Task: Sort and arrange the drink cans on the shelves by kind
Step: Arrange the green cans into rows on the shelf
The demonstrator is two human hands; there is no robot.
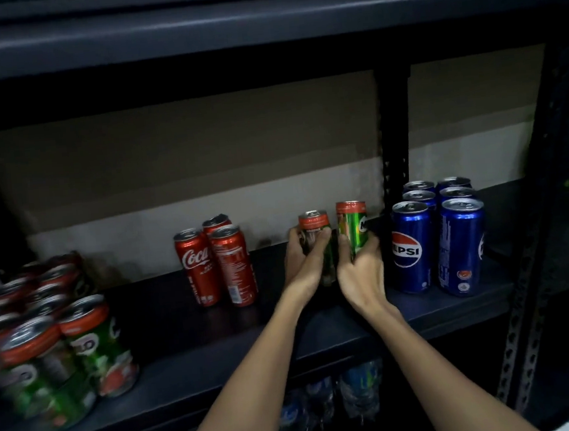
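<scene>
On the dark shelf (190, 330), my left hand (303, 263) grips a green can with a red top (314, 224). Right beside it, my right hand (360, 270) grips a second green can with a red top (354, 224). Both cans stand upright, close together, at the middle of the shelf. Three red Coca-Cola cans (215, 266) stand in a cluster to the left. Several blue Pepsi cans (439, 236) stand in two rows to the right. A blurred group of several green red-topped cans (50, 342) fills the shelf's left end.
A black perforated upright (394, 144) stands behind the cans I hold. Another upright (525, 314) runs down the right side. Plastic bottles (344, 402) lie on the shelf below. A dark shelf board (259, 21) hangs overhead. Bare shelf shows in front of the Coca-Cola cans.
</scene>
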